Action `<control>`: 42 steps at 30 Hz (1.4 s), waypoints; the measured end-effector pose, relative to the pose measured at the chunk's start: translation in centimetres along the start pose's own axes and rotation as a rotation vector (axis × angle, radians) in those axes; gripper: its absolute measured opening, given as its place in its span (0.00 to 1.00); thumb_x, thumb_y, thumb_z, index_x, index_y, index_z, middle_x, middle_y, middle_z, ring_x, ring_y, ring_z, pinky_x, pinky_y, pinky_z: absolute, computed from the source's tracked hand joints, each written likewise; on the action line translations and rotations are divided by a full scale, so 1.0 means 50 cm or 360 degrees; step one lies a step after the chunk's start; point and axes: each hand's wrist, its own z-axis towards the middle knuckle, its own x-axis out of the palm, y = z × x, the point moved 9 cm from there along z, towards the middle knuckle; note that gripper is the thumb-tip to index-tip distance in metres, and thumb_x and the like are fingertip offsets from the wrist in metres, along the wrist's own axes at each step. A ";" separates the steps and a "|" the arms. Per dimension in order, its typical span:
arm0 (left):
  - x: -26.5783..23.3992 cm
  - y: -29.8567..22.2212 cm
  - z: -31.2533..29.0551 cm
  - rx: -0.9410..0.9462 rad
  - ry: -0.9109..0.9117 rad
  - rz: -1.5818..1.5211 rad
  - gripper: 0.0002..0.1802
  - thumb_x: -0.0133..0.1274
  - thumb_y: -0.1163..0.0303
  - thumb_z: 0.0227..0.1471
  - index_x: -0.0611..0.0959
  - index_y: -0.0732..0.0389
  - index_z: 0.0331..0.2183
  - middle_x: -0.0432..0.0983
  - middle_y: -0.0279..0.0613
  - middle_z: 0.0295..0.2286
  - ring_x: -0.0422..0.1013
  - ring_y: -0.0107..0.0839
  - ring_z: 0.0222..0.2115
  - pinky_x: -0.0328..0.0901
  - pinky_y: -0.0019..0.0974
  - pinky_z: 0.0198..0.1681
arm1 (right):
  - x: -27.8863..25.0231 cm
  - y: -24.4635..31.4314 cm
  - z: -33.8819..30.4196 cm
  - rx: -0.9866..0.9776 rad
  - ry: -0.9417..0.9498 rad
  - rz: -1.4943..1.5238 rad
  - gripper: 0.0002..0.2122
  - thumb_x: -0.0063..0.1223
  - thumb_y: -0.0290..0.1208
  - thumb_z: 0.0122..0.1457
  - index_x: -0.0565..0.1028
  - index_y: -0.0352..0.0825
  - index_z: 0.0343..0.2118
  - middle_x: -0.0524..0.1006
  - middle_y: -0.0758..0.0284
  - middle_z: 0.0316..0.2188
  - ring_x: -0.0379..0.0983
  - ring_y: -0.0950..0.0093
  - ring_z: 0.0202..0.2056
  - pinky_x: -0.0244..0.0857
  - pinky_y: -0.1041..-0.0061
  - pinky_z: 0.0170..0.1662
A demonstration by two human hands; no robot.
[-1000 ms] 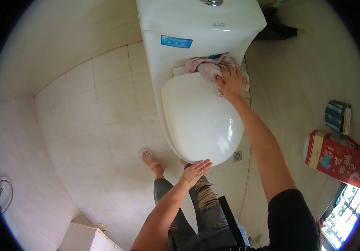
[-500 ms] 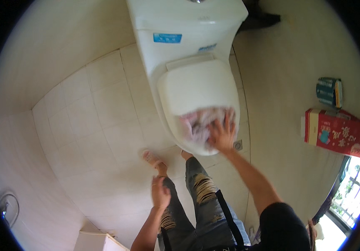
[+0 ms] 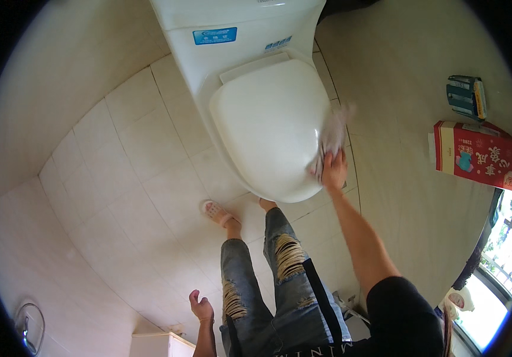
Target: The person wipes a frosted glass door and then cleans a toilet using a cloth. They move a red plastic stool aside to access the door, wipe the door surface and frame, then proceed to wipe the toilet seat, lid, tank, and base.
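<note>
A white toilet (image 3: 176, 21) stands in front of me with its lid (image 3: 271, 128) down. My right hand (image 3: 334, 172) is at the right front edge of the lid, its fingers closed on a pale pinkish cleaning cloth (image 3: 332, 134). The cloth lies along the lid's right rim, and its far end is smeared by motion. Low on the left, beside my leg, my left hand (image 3: 201, 306) hangs in the air with loosely bent fingers apart and nothing in them.
On the right are a red box (image 3: 479, 156) and a dark green package (image 3: 465, 97). A barred window (image 3: 503, 244) is at the lower right. A white cabinet (image 3: 155, 345) and a shower fitting (image 3: 29, 327) are at the lower left. Pale tiles (image 3: 125, 172) cover the floor.
My right hand has moved with the cloth from the lid's front top to its right edge. My left hand has dropped lower and to the left. The view has shifted slightly.
</note>
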 end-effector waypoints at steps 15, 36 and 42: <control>-0.028 0.015 0.020 -0.0130 -0.0087 -0.0186 0.23 0.41 0.85 0.39 0.70 0.65 0.42 0.71 0.47 0.40 0.67 0.36 0.45 0.64 0.30 0.39 | 0.229 0.778 0.026 -0.1436 0.0091 -0.1054 0.15 0.45 0.38 0.51 0.70 0.40 0.41 0.68 0.62 0.43 0.63 0.58 0.43 0.52 0.54 0.46; -0.055 0.125 -0.059 -0.0339 -0.0237 -0.0115 0.21 0.42 0.83 0.40 0.71 0.67 0.41 0.71 0.48 0.40 0.68 0.37 0.42 0.64 0.33 0.40 | 0.181 -0.037 -0.364 -0.1042 0.2260 -0.0166 0.16 0.44 0.34 0.50 0.71 0.34 0.42 0.65 0.60 0.50 0.61 0.65 0.50 0.56 0.67 0.51; -0.082 0.151 -0.021 -0.0241 -0.0217 -0.0126 0.20 0.42 0.85 0.39 0.71 0.67 0.39 0.72 0.49 0.37 0.69 0.37 0.41 0.62 0.35 0.45 | -0.103 -0.177 -0.050 -0.0133 0.0712 -0.0701 0.21 0.49 0.37 0.50 0.67 0.38 0.48 0.70 0.59 0.45 0.67 0.62 0.45 0.60 0.65 0.47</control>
